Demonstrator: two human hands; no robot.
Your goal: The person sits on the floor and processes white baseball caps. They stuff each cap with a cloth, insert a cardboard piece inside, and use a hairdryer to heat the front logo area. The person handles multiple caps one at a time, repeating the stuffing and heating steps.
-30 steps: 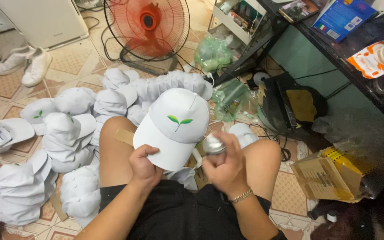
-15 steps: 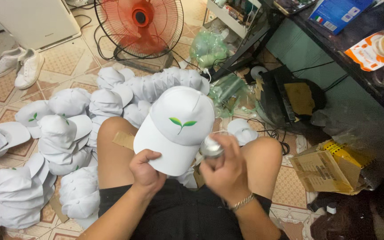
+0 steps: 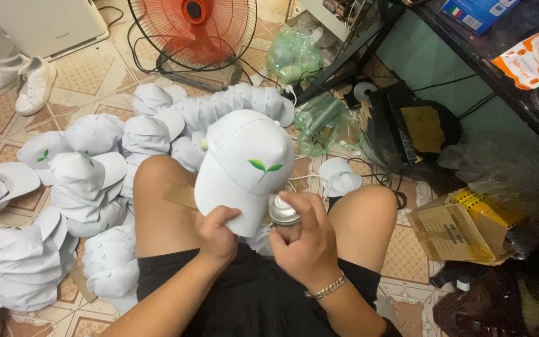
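My left hand (image 3: 217, 236) grips the brim of a white cap (image 3: 239, 163) with a small green leaf emblem on its front, held upright above my knees. Beside it my right hand (image 3: 307, 240) wraps around a small silver spray can (image 3: 282, 211), forefinger resting on its top, the nozzle close to the cap's lower right edge. A chain bracelet sits on my right wrist. I am seated on the floor in black shorts.
Several stacks of white caps (image 3: 82, 187) cover the tiled floor to the left and ahead. A red floor fan (image 3: 193, 28) stands behind them, white shoes (image 3: 29, 81) at far left. A cardboard box (image 3: 456, 224) lies right, by a dark shelf (image 3: 500, 56).
The cap has tipped up more upright and nearer the can. My right forefinger has come onto the can's top. The view has shifted slightly.
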